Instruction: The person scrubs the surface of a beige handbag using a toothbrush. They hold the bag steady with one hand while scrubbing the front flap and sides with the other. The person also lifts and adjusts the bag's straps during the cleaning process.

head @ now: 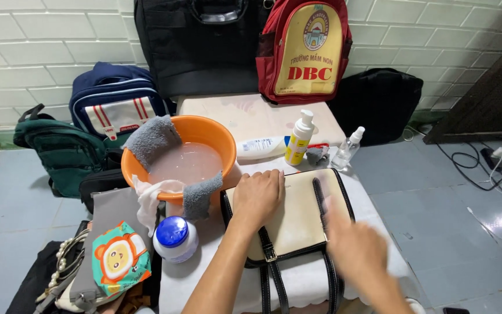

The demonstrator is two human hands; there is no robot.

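My left hand (258,196) lies flat and open on the cream handbag (294,218), pressing it down on the white cloth (297,282) so it does not slide. My right hand (352,247) is over the right side of the bag, by the dark strap (321,200). It is blurry, so I cannot tell if it is open or holding something.

I think this is a wiping step. To do it well, I would keep the left hand firm and flat, rub gently, and stay off the metal buckle (271,254) just below the left hand.

Just left of my left hand sits an orange basin (219,136). It holds cloudy, pinkish water (184,163). Two grey cloths (152,138) hang over its rim, and a white rag (152,200) droops from the near side.

Below the basin is a white jar (175,239) with a blue lid, shut. Past my fingers stand a yellow pump bottle (299,139), a white tube (261,148) lying down, and a small clear spray bottle (348,149). I cannot see how full they are.
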